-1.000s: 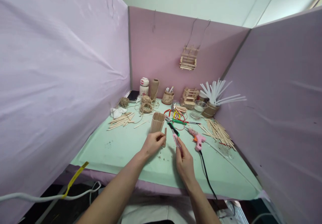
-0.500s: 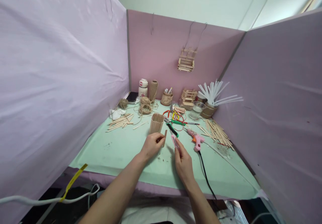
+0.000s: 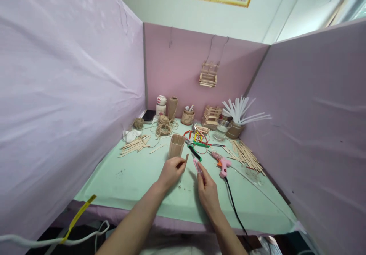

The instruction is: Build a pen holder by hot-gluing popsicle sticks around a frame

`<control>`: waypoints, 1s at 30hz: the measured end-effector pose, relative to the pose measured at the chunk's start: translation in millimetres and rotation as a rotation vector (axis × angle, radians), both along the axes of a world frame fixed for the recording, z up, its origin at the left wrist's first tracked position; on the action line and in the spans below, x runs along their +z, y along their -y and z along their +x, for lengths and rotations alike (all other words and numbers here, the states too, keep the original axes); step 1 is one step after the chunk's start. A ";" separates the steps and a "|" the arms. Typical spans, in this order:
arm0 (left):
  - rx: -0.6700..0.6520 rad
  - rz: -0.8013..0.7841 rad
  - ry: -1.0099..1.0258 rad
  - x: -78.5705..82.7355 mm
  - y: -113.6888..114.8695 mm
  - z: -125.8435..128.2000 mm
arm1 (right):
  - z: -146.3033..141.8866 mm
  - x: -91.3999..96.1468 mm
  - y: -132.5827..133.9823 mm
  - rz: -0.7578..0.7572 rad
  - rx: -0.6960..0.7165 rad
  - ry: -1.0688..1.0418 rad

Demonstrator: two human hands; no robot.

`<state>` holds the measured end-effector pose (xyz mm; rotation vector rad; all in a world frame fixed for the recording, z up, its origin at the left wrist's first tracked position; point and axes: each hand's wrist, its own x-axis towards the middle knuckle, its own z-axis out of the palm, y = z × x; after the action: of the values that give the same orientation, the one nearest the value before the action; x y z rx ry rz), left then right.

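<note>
Pinched between the thumb and fingers of my left hand [image 3: 171,173] is a short brown wooden strip [image 3: 187,158], one end sticking up. Just behind that hand stands a cup made of upright craft sticks [image 3: 176,145], its lower part hidden by my fingers. My right hand [image 3: 208,190] is closed around a pink utility knife [image 3: 196,165], which points forward and slightly left. A small gap separates the knife from the strip. Dark crumbs [image 3: 184,188] lie on the green cloth [image 3: 137,182] between my hands.
Pliers with green and black handles [image 3: 195,154] lie beyond the knife. To the right sits a pink glue gun [image 3: 224,165] with its cord. Craft sticks [image 3: 248,157] are heaped at right, more sticks [image 3: 134,146] at left. Twine [image 3: 163,125] and a clear bowl [image 3: 222,129] stand behind.
The view has tilted upward slightly, so the table appears lower. Both hands keep their holds; the strip and the knife have shifted only a little.
</note>
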<state>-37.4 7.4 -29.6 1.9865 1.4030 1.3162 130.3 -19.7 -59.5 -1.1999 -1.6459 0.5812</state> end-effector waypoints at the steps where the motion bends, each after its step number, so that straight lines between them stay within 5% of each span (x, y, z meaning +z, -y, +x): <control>1: 0.004 0.003 -0.003 -0.7 -0.1 -0.3 | -0.3 0.2 -0.5 -0.013 -0.002 -0.008; 13: 0.035 -0.023 -0.038 -4.1 3.8 -1.9 | -1.1 2.0 -9.5 -0.127 -0.009 -0.094; 30: 0.117 0.019 -0.098 -8.1 9.3 1.6 | -6.2 6.1 -0.2 0.101 0.105 -0.060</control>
<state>-35.7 -1.9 -37.7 2.0332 1.5796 1.3011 124.1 -19.6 -53.4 -1.0184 -1.6751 0.5869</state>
